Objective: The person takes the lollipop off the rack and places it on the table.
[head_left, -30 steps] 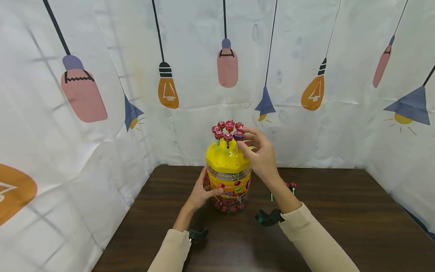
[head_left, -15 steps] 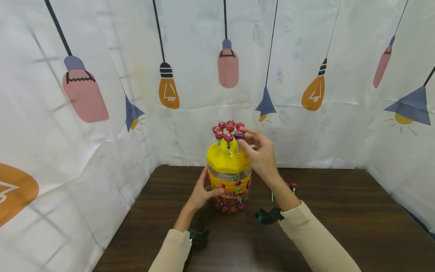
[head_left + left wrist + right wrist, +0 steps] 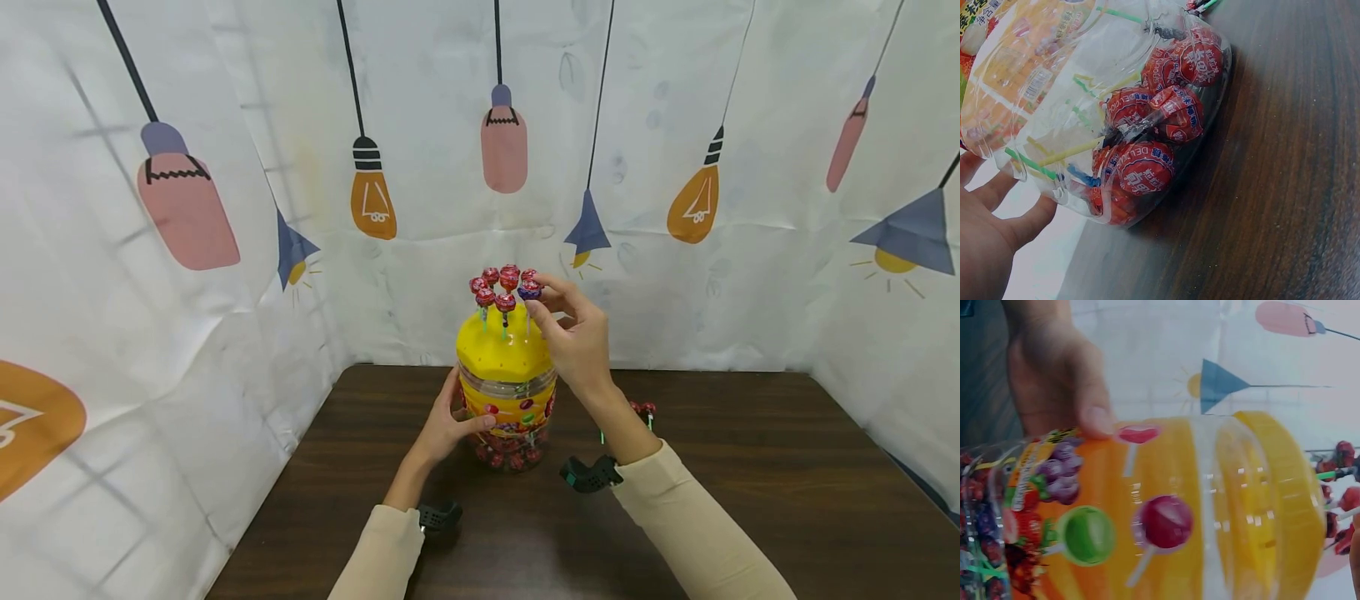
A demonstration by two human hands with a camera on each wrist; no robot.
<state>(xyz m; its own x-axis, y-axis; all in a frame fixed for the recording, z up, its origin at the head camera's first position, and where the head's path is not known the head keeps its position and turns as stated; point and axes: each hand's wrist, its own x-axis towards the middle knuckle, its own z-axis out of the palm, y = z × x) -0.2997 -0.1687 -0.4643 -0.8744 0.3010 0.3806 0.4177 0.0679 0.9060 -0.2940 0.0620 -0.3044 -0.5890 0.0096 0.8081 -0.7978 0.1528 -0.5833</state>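
A clear candy jar [image 3: 517, 410] with a yellow lid [image 3: 501, 357] stands upright on the table, red-wrapped lollipops visible through its bottom. My left hand [image 3: 444, 429] grips its left side, thumb across the label; the right wrist view also shows that hand [image 3: 1054, 381] against the jar. Several red lollipops [image 3: 505, 303] stick up from the lid in a ring. At the ring's right side, my right hand [image 3: 577, 333] pinches a purple-and-red lollipop [image 3: 529, 291] near its head, the stick pointing down to the lid. Whether the stick's tip sits in a hole cannot be made out.
Loose lollipops [image 3: 647, 408] lie on the dark wooden table [image 3: 750, 483] to the right, partly behind my right forearm. A white curtain [image 3: 450, 308] printed with lamps hangs behind and along the sides.
My right hand has risen slightly, and the purple-and-red lollipop in its fingers now stands a little higher above the lid. The left hand and the jar keep their place.
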